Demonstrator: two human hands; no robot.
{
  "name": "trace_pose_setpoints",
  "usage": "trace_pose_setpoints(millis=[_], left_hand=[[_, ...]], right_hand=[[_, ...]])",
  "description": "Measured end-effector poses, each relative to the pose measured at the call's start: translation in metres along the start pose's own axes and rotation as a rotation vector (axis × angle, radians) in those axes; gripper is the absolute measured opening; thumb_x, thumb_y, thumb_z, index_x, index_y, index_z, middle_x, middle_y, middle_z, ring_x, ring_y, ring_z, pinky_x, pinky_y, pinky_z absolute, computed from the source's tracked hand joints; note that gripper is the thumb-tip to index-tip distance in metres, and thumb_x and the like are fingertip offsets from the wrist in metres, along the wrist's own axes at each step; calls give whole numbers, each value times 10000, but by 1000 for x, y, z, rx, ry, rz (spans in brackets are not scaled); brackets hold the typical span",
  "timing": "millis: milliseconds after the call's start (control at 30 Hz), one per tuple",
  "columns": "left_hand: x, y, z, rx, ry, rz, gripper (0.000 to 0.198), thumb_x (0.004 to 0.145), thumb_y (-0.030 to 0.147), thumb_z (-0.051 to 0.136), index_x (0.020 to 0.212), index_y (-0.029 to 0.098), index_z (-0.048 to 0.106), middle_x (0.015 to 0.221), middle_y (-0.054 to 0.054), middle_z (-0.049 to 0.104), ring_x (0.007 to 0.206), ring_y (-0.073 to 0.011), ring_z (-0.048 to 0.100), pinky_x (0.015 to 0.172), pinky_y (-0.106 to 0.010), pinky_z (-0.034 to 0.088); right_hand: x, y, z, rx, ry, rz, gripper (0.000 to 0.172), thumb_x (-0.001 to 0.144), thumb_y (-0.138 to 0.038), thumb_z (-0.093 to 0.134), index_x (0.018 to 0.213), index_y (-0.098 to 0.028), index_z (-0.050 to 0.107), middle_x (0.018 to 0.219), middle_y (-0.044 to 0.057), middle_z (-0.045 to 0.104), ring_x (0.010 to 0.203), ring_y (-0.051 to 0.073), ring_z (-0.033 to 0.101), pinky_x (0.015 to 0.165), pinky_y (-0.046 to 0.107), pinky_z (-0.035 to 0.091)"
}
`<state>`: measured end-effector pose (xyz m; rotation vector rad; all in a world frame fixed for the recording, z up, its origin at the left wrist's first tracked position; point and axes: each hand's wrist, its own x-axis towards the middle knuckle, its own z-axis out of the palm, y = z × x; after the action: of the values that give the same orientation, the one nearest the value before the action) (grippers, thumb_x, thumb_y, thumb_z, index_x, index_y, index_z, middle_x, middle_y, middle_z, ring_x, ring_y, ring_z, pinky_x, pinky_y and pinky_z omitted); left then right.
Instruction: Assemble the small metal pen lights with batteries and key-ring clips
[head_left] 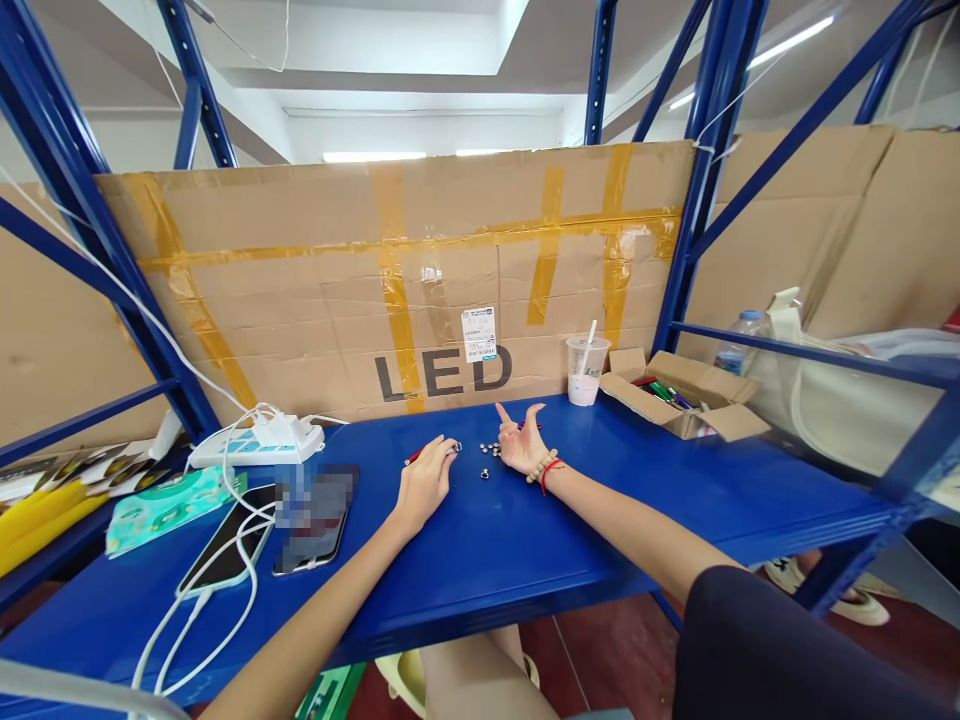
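My left hand (426, 484) is closed around a slim red pen (412, 458), whose red end shows on the left. A shiny metal piece (455, 448) sticks out at the fingertips; I cannot tell if it belongs to the pen. To the right, my right hand (519, 446) has thumb and forefinger spread apart, and its other fingers are partly hidden. Beside it on the blue shelf lie several small silvery metal parts (489, 448). One more metal part (484, 474) lies nearer to me. Something thin and dark, partly covered, shows behind the right fingers.
A plastic cup with a straw (585, 370) and an open cardboard box of pens (679, 395) stand at the back right. On the left lie two phones (225, 545), a power strip (255, 445), white cables and a green packet (169, 510). Cardboard (337, 300) walls the back.
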<state>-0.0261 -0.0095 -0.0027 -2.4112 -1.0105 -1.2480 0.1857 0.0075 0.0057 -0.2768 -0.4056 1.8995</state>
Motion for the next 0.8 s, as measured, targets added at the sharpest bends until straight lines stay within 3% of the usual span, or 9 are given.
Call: trace_pose_setpoints(millis=[100,200,333,533,800], left_hand=[[0,1,-1,-11,29,46,237,898,225,361,994,189,575,1008,-55,660,1026,-172,586,833,-270,502],[1,2,-5,-45,27,83,210,894,215,378,982,193,567,951,-36,668,950,-158,610,869,-286,479],[3,4,-8,-128,-8,19,178,883,194,398,963,201,557,873,-26,653,822,-133,613,737,-229,498],[4,3,-7,-223,-91,-36,171,882,198,389,967,201,537,862,-24,642,762,-133,592,703,-243,479],[7,2,-4,-240,-264,-116,172,885,217,371,966,203,522,786,-19,627,704,-138,580,651,-240,459]], right_hand=[[11,1,-3,-30,6,-1,583,556,-734,497,840,-244,631,431,-132,459,408,16,497,494,113,440],[20,6,-6,-24,-103,-4,540,541,-707,544,812,-251,649,434,-131,441,415,11,483,492,109,440],[24,15,-13,97,-226,-11,501,531,-666,594,799,-251,675,430,-130,421,405,-1,424,492,97,444],[20,23,-15,167,-320,38,443,564,-615,619,772,-229,687,452,-118,434,412,-7,429,485,92,445],[21,26,-5,-13,-222,100,364,627,-537,647,727,-188,656,436,-117,344,365,-10,362,415,85,416]])
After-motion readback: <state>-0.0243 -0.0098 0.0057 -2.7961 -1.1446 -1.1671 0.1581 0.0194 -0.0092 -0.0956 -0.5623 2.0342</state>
